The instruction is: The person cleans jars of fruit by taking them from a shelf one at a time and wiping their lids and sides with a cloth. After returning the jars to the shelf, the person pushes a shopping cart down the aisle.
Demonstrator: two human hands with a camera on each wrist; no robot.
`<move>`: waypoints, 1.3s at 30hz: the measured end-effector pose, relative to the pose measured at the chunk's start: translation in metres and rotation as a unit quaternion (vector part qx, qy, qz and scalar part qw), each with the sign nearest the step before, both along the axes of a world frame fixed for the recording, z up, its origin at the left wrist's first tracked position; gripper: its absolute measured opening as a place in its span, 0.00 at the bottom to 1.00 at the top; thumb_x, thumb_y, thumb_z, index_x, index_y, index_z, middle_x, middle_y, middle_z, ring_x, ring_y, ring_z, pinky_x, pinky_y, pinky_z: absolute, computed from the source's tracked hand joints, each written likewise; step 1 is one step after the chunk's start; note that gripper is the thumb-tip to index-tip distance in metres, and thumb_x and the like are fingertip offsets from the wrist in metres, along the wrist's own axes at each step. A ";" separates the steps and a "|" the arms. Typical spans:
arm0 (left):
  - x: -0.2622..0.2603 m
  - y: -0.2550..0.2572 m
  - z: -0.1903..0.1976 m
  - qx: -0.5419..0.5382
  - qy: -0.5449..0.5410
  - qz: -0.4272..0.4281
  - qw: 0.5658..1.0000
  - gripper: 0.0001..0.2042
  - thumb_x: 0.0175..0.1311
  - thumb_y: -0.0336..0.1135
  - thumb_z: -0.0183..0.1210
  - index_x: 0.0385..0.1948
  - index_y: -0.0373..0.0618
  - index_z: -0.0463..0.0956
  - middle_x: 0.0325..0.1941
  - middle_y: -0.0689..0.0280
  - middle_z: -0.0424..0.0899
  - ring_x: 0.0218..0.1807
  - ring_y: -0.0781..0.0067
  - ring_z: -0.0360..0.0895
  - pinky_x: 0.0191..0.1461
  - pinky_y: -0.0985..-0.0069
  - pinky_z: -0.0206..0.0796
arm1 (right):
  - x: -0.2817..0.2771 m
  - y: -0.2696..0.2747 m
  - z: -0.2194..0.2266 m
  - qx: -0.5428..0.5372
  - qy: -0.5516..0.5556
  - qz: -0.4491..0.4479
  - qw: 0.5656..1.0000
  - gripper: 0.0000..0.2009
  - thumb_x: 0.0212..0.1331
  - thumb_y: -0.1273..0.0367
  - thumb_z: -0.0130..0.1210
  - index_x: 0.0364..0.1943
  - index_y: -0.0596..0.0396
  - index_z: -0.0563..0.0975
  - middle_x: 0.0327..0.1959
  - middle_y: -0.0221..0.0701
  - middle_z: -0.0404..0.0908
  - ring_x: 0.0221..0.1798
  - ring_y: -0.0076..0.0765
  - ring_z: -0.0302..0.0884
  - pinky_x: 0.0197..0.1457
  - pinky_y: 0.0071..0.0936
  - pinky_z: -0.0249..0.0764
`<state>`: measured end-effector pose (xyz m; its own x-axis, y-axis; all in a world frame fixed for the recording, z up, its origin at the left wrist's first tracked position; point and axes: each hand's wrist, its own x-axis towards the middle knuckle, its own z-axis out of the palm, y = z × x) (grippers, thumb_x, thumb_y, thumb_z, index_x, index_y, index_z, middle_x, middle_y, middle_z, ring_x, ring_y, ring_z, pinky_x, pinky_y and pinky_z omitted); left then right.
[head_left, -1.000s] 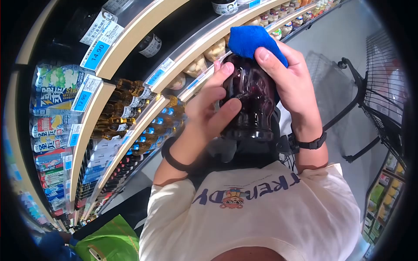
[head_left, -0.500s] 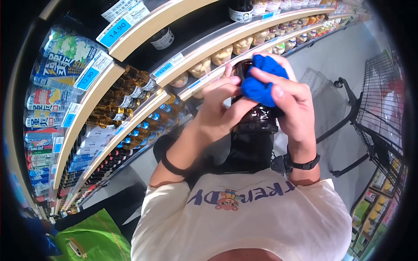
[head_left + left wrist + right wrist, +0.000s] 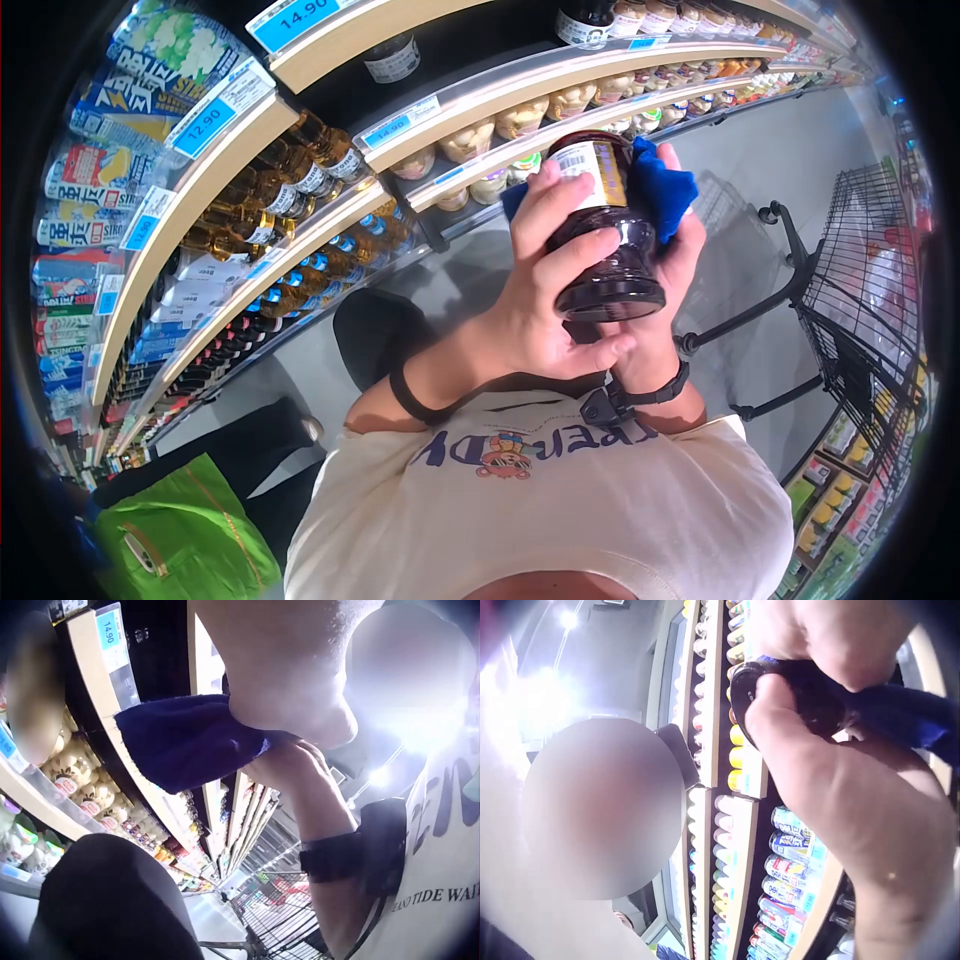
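A dark glass jar [image 3: 635, 255] with a white and gold label [image 3: 605, 175] is held up before the chest, tilted, its base towards me. My left hand [image 3: 540, 305] grips it from the left, fingers across the label and body; in the right wrist view its thumb lies on the jar's base [image 3: 742, 697]. On the far side of the jar, my right hand [image 3: 682, 262] holds a blue cloth [image 3: 665, 190] against the glass. The cloth also shows past the left hand's fingers, and hangs as a dark blue flap [image 3: 184, 742] in the left wrist view.
Store shelves with price tags [image 3: 205, 125] curve along the left and ahead, stocked with bottles [image 3: 325, 150], jars [image 3: 470, 140] and cans. To the right stands a black wire shopping cart [image 3: 860, 260]. A green bag [image 3: 190, 530] is at lower left.
The jar has turned so its label shows. The cloth has gone from the near face to the far right side of the jar, and the left hand now wraps across the front.
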<state>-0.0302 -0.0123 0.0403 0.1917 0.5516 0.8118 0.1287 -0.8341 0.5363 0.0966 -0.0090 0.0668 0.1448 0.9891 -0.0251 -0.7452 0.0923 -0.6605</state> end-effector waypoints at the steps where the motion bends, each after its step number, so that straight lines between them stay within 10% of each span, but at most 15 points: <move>1: 0.000 0.006 -0.001 0.022 -0.029 -0.007 0.999 0.40 0.56 0.46 0.76 0.68 0.46 0.63 0.77 0.36 0.53 0.80 0.30 0.51 0.83 0.37 0.36 | -0.004 -0.003 0.005 -0.004 -0.032 -0.004 0.999 0.33 0.74 0.50 0.45 0.78 0.50 0.62 0.73 0.38 0.70 0.73 0.45 0.70 0.80 0.43 0.63; 3: -0.008 0.008 0.001 0.021 -0.046 0.008 0.999 0.43 0.44 0.57 0.82 0.62 0.55 0.67 0.78 0.34 0.53 0.81 0.28 0.47 0.83 0.34 0.36 | -0.002 -0.009 -0.001 0.035 -0.144 0.032 0.988 0.34 0.73 0.51 0.47 0.78 0.53 0.61 0.74 0.40 0.69 0.75 0.46 0.68 0.81 0.44 0.61; 11: -0.017 -0.003 0.010 0.021 -0.088 0.025 0.996 0.17 0.45 0.30 0.80 0.39 0.57 0.88 0.83 0.46 0.40 0.84 0.31 0.44 0.78 0.41 0.56 | 0.011 0.000 0.018 0.228 -0.259 0.128 0.930 0.27 0.66 0.57 0.61 0.63 0.62 0.80 0.73 0.52 0.71 0.74 0.46 0.69 0.79 0.43 0.60; 16: -0.028 -0.006 0.018 0.091 0.056 0.064 0.992 0.17 0.43 0.33 0.78 0.32 0.74 0.86 0.78 0.56 0.58 0.78 0.33 0.50 0.80 0.36 0.46 | 0.014 0.002 0.024 0.210 -0.286 0.124 0.927 0.24 0.67 0.66 0.64 0.64 0.62 0.79 0.68 0.48 0.78 0.71 0.41 0.73 0.77 0.38 0.62; 23: -0.021 -0.004 0.011 0.110 0.010 -0.058 0.992 0.34 0.38 0.26 0.84 0.56 0.59 0.88 0.82 0.45 0.46 0.79 0.36 0.57 0.77 0.48 0.63 | 0.005 0.017 0.039 0.004 -0.157 0.129 0.979 0.24 0.76 0.59 0.55 0.67 0.62 0.76 0.54 0.40 0.86 0.52 0.29 0.85 0.58 0.26 0.81; 25: -0.024 -0.017 0.020 -0.180 -0.038 -0.134 0.974 0.28 0.41 0.27 0.83 0.49 0.61 0.91 0.84 0.48 0.42 0.82 0.30 0.49 0.78 0.46 0.60 | 0.003 0.018 0.037 0.009 -0.144 0.125 0.982 0.22 0.76 0.60 0.55 0.65 0.61 0.77 0.51 0.39 0.87 0.49 0.29 0.86 0.54 0.25 0.83; 28: -0.025 0.001 0.013 0.092 0.002 -0.021 0.996 0.23 0.46 0.31 0.81 0.46 0.70 0.91 0.87 0.51 0.36 0.83 0.28 0.46 0.83 0.45 0.49 | 0.000 0.017 0.035 0.022 -0.127 0.095 0.987 0.22 0.77 0.61 0.53 0.65 0.62 0.76 0.53 0.40 0.86 0.51 0.31 0.86 0.58 0.29 0.83; 31: -0.024 0.001 0.007 -0.053 -0.110 -0.082 0.989 0.28 0.42 0.29 0.84 0.49 0.60 0.86 0.80 0.49 0.43 0.84 0.27 0.40 0.79 0.46 0.61 | -0.003 0.017 0.033 -0.002 -0.093 0.048 0.994 0.24 0.77 0.58 0.50 0.69 0.56 0.71 0.53 0.39 0.83 0.49 0.37 0.86 0.54 0.36 0.84; 36: -0.029 -0.008 -0.009 -0.106 -0.094 -0.030 0.990 0.33 0.44 0.23 0.82 0.58 0.48 0.81 0.73 0.55 0.59 0.69 0.51 0.72 0.73 0.56 0.72 | -0.003 0.014 0.033 0.016 -0.123 -0.074 0.989 0.26 0.76 0.52 0.49 0.67 0.55 0.68 0.55 0.41 0.81 0.51 0.41 0.86 0.56 0.40 0.84; 39: -0.020 -0.020 -0.021 -0.213 -0.141 -0.083 0.963 0.38 0.50 0.19 0.77 0.68 0.43 0.75 0.77 0.53 0.58 0.78 0.56 0.63 0.75 0.61 0.68 | -0.004 0.014 0.031 0.063 -0.090 -0.186 0.977 0.21 0.77 0.59 0.51 0.63 0.59 0.74 0.51 0.42 0.84 0.48 0.36 0.86 0.52 0.34 0.85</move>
<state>-0.0506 -0.0321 0.0195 0.1097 0.8266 0.5520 -0.1887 -0.5279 0.8281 0.0929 0.0053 0.0976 0.4846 0.8613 0.1526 -0.5185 0.4234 -0.7429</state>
